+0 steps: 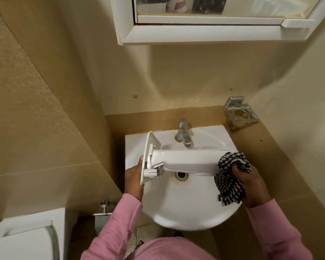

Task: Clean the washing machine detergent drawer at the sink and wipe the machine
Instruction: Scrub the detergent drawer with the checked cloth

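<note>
The white detergent drawer (pixel 188 161) is held sideways over the white sink (pixel 186 207), its front panel to the left. My left hand (pixel 134 182) grips that front panel from behind, fingertips showing over its edge. My right hand (pixel 250 184) grips a bunched black-and-white checked cloth (pixel 230 177) pressed against the drawer's right end. The chrome tap (pixel 183 133) stands behind the drawer; no water is seen running. The drain (pixel 181 175) shows just below the drawer.
A white toilet cistern (pixel 24 239) stands at lower left with a pipe valve (pixel 104 209) beside it. A metal toothbrush holder (pixel 239 111) is fixed to the wall at right. A mirrored cabinet (pixel 214 19) hangs above the sink.
</note>
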